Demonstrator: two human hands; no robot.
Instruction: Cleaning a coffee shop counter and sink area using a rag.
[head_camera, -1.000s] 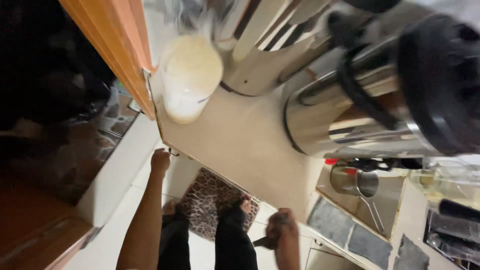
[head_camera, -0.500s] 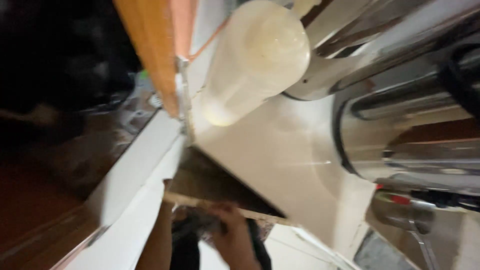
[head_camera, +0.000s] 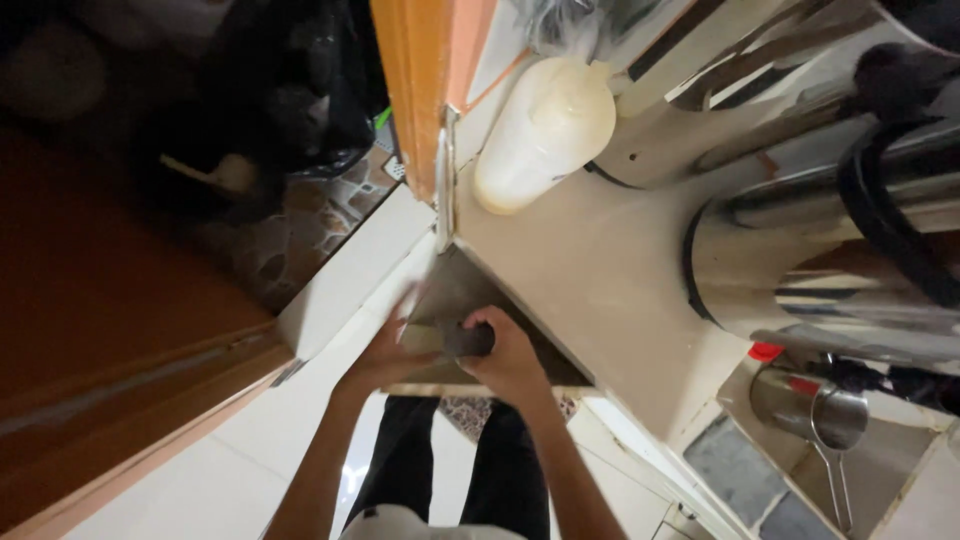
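Both hands meet just under the front edge of the tabletop (head_camera: 600, 290), at the mouth of a dark opening that looks like a pulled-out drawer (head_camera: 470, 300). The right hand (head_camera: 510, 355) has its fingers curled shut around a small dark object (head_camera: 468, 340), which sits between the two hands and pokes out toward the left one; what the object is cannot be told. The left hand (head_camera: 385, 350) lies against the drawer's pale front, its fingers spread and blurred, touching or almost touching the dark object, and whether they grip anything cannot be told. The tabletop is one smooth, matte beige slab. On it stand one cream-coloured plastic bottle (head_camera: 545, 130), rounded and cloudy, at the back corner beside an orange door frame (head_camera: 420, 90), and two large shiny steel cylinders: a pot (head_camera: 800, 270) with a black band near the right edge, and a plainer steel vessel (head_camera: 700, 130) behind it. Lower right, one small steel mug (head_camera: 808, 405) with a long handle sits in a recessed area. Below the hands are two legs in black trousers (head_camera: 450, 480) over a glossy white tiled floor (head_camera: 200, 470).
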